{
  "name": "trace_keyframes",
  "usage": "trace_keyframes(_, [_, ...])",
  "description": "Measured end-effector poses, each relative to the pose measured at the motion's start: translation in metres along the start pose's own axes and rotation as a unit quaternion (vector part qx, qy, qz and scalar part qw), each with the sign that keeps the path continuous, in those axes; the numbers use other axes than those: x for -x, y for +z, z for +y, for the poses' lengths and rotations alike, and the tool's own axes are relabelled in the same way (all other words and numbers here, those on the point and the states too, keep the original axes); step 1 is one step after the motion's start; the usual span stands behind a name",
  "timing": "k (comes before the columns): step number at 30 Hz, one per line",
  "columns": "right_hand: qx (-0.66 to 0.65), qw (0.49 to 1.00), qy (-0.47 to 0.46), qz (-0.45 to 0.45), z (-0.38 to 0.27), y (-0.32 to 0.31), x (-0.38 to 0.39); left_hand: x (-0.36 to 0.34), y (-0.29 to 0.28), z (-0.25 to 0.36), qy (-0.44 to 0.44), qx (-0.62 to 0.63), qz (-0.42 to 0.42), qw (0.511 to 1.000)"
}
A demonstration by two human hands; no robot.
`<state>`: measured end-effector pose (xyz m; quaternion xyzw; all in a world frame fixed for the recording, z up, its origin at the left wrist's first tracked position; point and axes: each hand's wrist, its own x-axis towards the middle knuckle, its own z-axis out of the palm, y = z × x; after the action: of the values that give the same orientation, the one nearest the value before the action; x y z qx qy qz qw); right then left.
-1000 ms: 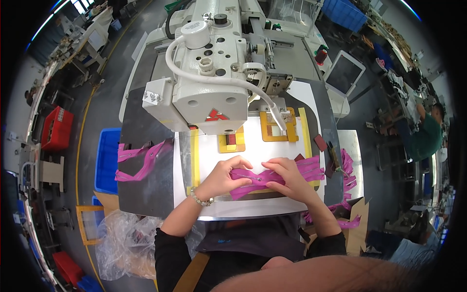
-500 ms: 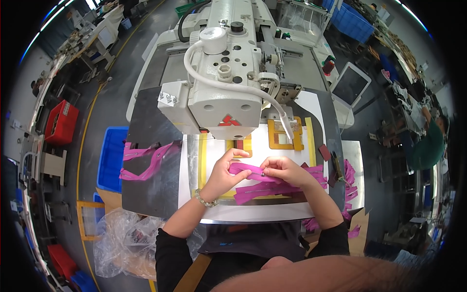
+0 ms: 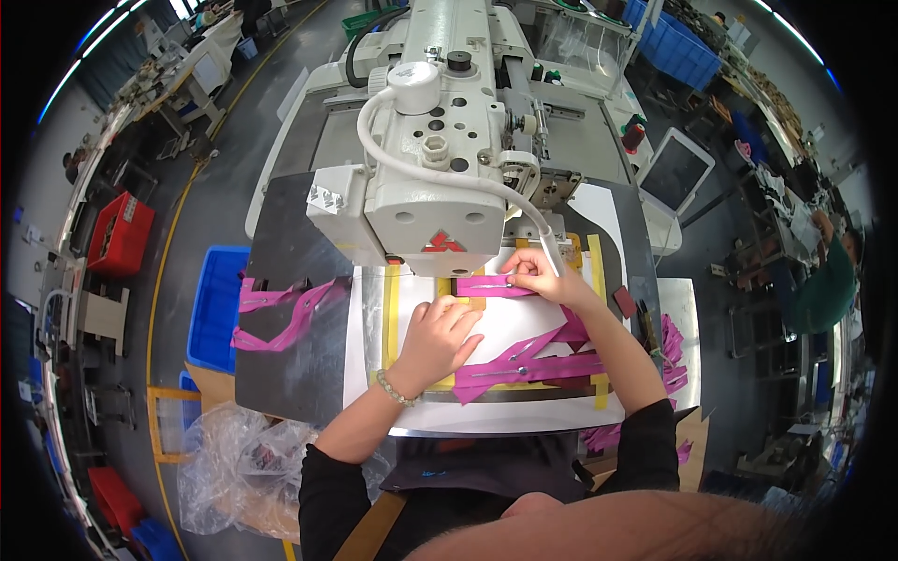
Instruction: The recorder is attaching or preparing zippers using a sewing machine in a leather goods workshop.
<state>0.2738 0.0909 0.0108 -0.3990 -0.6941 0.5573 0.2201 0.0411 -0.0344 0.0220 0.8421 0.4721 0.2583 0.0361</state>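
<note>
My left hand (image 3: 440, 341) is open, fingertips touching the yellow template (image 3: 470, 304) below the sewing machine head (image 3: 430, 215), thumb apart. My right hand (image 3: 538, 276) pinches a short pink zipper strip (image 3: 486, 286) near its right end, lying across that template beside a hanging white hose. More pink zipper strips (image 3: 524, 369) lie loose on the white board (image 3: 421, 411) below my hands, with dark red pieces partly under them. Another group of pink zippers (image 3: 281, 327) is on the dark table at the left.
A blue bin (image 3: 215, 309), red bin (image 3: 120, 234) and plastic bag (image 3: 234, 467) are at left. A tablet-like screen (image 3: 671, 168), thread cones (image 3: 633, 137) and pink zippers on a side table (image 3: 675, 351) are at right. A co-worker in green (image 3: 823, 271) is at the far right.
Both hands have moved apart from the zipper bundle; the right went up toward the machine with one strip, the left let go and moved onto the template. Other strips stayed below.
</note>
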Motion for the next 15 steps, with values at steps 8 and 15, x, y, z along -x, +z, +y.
trace_keyframes(8, [0.024, 0.997, 0.067, -0.031, -0.026, -0.005, 0.005, 0.008, 0.026, 0.003, -0.048, -0.108, -0.068, 0.991])
trace_keyframes(15, [-0.013, 0.976, 0.213, -0.042, -0.074, -0.072, 0.054, 0.006, 0.03, 0.003, -0.044, -0.128, -0.064, 0.989])
